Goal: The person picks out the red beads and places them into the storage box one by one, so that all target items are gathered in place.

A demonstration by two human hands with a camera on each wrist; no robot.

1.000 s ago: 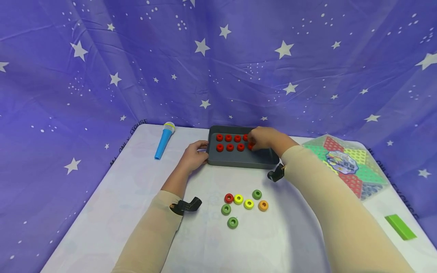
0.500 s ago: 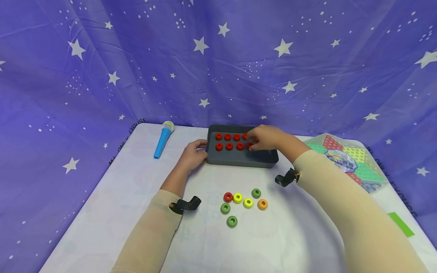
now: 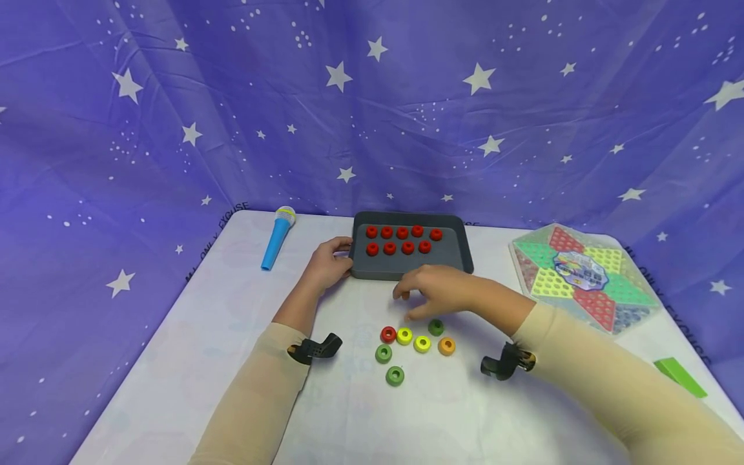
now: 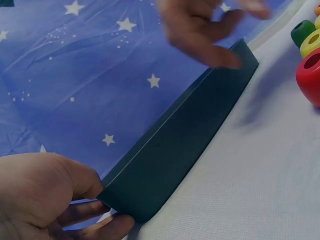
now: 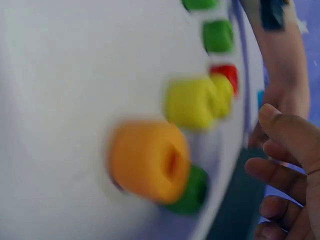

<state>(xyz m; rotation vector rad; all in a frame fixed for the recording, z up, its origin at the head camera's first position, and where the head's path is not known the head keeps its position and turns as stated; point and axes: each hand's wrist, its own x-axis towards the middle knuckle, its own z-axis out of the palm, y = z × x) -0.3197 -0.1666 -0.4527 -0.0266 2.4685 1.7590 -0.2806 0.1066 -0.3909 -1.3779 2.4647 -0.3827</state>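
A dark grey tray [image 3: 410, 258] holds several red beads [image 3: 408, 247] in two rows. My left hand [image 3: 327, 263] holds the tray's near left corner, its fingertips against rim and wall in the left wrist view. My right hand [image 3: 438, 290] is over the table between the tray's front wall and the loose beads, holding nothing, its fingers loosely bent and apart. Closest below it are a green bead [image 3: 436, 327], a yellow bead [image 3: 404, 336] and an orange bead [image 3: 446, 346]. A red bead [image 3: 388, 334] touches or nearly touches the yellow one.
Another yellow bead [image 3: 422, 343] and two green beads [image 3: 383, 353] lie nearby. A blue toy microphone [image 3: 278, 239] rests at the back left. At the right lie a star-patterned game board [image 3: 583, 278] and a green block [image 3: 680, 376]. A starry curtain [image 3: 372, 116] hangs behind.
My right hand has come out of the tray toward me, leaving a red bead at the right end of the back row. My left hand stays at the tray.
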